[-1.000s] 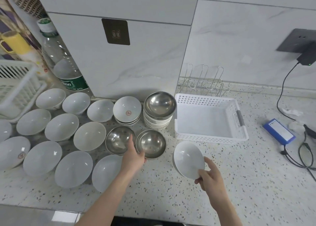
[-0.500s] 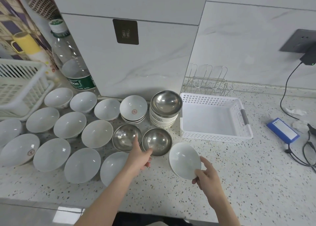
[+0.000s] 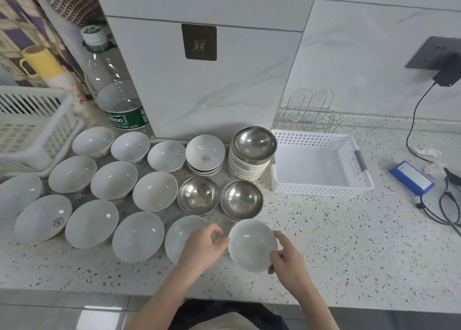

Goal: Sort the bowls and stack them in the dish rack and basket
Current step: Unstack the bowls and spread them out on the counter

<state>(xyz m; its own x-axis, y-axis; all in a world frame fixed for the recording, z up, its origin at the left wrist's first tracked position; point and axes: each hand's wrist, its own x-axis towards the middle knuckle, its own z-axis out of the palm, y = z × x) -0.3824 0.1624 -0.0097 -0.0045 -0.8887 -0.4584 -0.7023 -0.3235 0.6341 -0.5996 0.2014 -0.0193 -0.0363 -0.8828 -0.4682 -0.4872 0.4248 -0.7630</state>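
Note:
My right hand [image 3: 289, 262] grips a white bowl [image 3: 252, 245] by its right rim, tilted just above the counter's front. My left hand [image 3: 204, 247] lies over the neighbouring white bowl [image 3: 178, 237], fingers curled round its far rim. Behind them sit two steel bowls [image 3: 198, 196] [image 3: 241, 200]. A third steel bowl [image 3: 254, 142] tops a stack of white ones, beside a short stack marked in red [image 3: 205, 155]. Several single white bowls [image 3: 104, 180] spread to the left. The white basket [image 3: 321, 188] holds nothing, and the wire dish rack [image 3: 306, 115] stands behind it.
A second white basket [image 3: 30, 130], a large water bottle [image 3: 117, 100] and a yellow cup [image 3: 41, 60] stand at the back left. On the right lie a blue box [image 3: 411, 177] and black cables [image 3: 449, 205] running to a wall charger [image 3: 446, 76].
My left hand drew back from between the two steel bowls onto the front white bowl. My right hand brought its bowl left and closer to me.

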